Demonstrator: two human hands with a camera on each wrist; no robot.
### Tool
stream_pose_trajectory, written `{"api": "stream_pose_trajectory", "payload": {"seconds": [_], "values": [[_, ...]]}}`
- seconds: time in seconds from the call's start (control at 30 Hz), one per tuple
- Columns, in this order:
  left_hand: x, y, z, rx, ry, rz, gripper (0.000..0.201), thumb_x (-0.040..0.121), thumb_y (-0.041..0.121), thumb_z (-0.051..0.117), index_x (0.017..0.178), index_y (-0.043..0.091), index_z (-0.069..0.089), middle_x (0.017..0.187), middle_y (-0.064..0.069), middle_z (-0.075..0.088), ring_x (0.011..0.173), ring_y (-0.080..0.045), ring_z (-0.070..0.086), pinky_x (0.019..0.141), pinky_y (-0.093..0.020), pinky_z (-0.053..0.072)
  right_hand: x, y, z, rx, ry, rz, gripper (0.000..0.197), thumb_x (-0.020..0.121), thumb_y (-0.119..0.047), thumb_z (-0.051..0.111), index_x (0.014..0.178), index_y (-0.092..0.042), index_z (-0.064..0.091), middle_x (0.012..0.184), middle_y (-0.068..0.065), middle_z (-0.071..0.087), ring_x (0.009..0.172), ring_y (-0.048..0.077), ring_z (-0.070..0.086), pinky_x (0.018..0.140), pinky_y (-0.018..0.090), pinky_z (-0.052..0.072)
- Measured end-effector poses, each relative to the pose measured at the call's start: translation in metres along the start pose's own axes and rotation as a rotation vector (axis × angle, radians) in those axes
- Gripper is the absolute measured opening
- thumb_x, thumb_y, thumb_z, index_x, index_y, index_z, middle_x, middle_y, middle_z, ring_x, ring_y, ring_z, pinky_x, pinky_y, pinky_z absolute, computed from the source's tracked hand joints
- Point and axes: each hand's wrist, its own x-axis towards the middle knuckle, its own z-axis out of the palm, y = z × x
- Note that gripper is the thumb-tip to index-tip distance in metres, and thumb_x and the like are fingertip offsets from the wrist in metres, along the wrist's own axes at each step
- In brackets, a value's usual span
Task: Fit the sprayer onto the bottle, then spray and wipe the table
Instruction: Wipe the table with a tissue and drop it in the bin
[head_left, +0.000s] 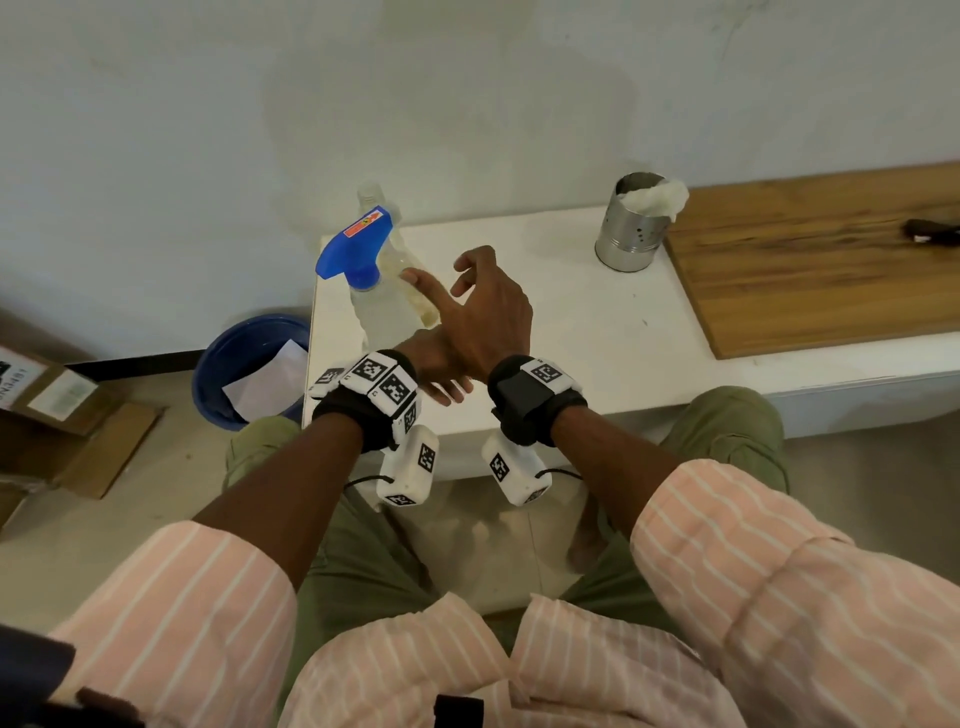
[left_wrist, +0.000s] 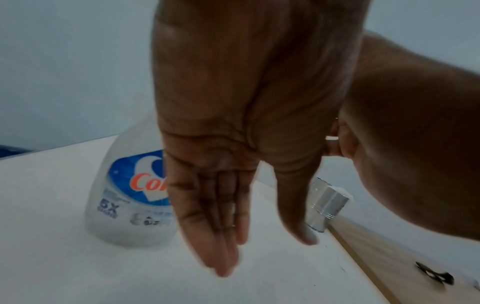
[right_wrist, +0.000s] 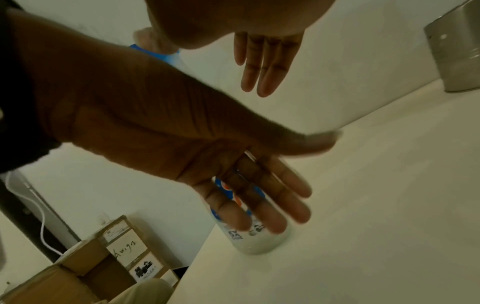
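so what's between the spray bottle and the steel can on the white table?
Only the right hand, hovering open beside the spray bottle. Past it, bare white table runs to the steel can; the head view shows it.

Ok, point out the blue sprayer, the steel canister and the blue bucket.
blue sprayer (head_left: 347, 254): head view, on the blue head's body.
steel canister (head_left: 631, 236): head view, on its perforated side wall.
blue bucket (head_left: 228, 348): head view, on its inner wall.

Plain back room or storeroom: bare wall (head_left: 467, 78), labelled cardboard boxes (right_wrist: 124, 253) and blue bin (head_left: 249, 364) on tiled floor.
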Motion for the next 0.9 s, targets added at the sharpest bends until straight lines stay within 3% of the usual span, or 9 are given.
{"api": "stream_pose_trajectory", "payload": {"seconds": [0.13,0.23,0.33,0.43,0.57,0.7,0.8,0.9], "values": [[0.002,0.025,0.014,0.079,0.096,0.251,0.01,0.092,0.007,0.052,0.099,0.005,0.059,0.075,-0.004,0.064,0.064,-0.012,0.065,0.059,-0.025,0.058,0.012,0.026,-0.014,0.023,0.121,0.099,0.045,0.088,-0.062,0.048,0.09,-0.018,0.052,0.076,-0.008,0.06,0.073,0.015,0.058,0.072,0.032,0.048],[0.02,0.044,0.027,0.074,0.138,0.328,0.014,0.087,0.005,0.054,0.093,0.001,0.066,0.074,-0.005,0.068,0.066,-0.016,0.068,0.06,-0.028,0.059,0.029,0.056,-0.032,-0.007,0.218,0.153,0.037,0.088,-0.053,0.056,0.088,-0.016,0.055,0.076,-0.005,0.064,0.074,0.018,0.06,0.071,0.033,0.048],[0.041,0.062,0.042,0.015,0.129,0.348,0.019,0.083,0.021,0.065,0.09,0.004,0.07,0.085,-0.008,0.074,0.074,-0.02,0.071,0.066,-0.034,0.06,0.055,0.085,-0.059,-0.055,0.336,0.212,0.03,0.087,-0.044,0.061,0.086,-0.014,0.056,0.079,-0.002,0.066,0.074,0.019,0.061,0.068,0.032,0.047],[0.063,0.083,0.056,-0.043,0.146,0.362,0.029,0.078,0.037,0.071,0.086,0.009,0.071,0.084,-0.004,0.075,0.075,-0.02,0.072,0.066,-0.036,0.06,0.091,0.111,-0.091,-0.128,0.455,0.274,0.027,0.084,-0.038,0.065,0.093,-0.014,0.056,0.09,0.001,0.065,0.08,0.021,0.061,0.066,0.028,0.041],[0.09,0.103,0.068,-0.127,0.149,0.352,0.03,0.079,0.04,0.071,0.088,0.011,0.069,0.085,-0.003,0.075,0.075,-0.021,0.072,0.066,-0.036,0.059,0.138,0.137,-0.125,-0.197,0.465,0.471,0.053,0.084,-0.051,0.059,0.116,-0.01,0.049,0.115,0.008,0.058,0.1,0.026,0.058,0.075,0.032,0.042],[0.112,0.111,0.074,-0.194,0.169,0.343,0.018,0.082,0.035,0.067,0.083,0.018,0.065,0.083,0.0,0.075,0.074,-0.021,0.071,0.07,-0.039,0.059,0.171,0.157,-0.137,-0.072,0.398,0.721,0.078,0.078,-0.07,0.054,0.122,-0.006,0.047,0.118,0.01,0.058,0.1,0.029,0.059,0.074,0.035,0.046],[0.123,0.107,0.077,-0.242,0.197,0.317,0.015,0.082,0.033,0.065,0.083,0.018,0.066,0.08,0.003,0.075,0.07,-0.018,0.07,0.069,-0.039,0.059,0.179,0.168,-0.138,-0.005,0.345,0.776,0.054,0.082,-0.054,0.063,0.108,-0.006,0.059,0.097,0.002,0.06,0.081,0.021,0.054,0.066,0.03,0.042],[0.13,0.1,0.076,-0.276,0.224,0.287,0.021,0.08,0.037,0.068,0.087,0.017,0.068,0.077,0.005,0.075,0.068,-0.018,0.071,0.068,-0.037,0.059,0.18,0.175,-0.134,0.005,0.423,0.731,0.021,0.084,-0.032,0.065,0.09,-0.011,0.067,0.087,0.001,0.066,0.081,0.02,0.063,0.063,0.027,0.045]]}}
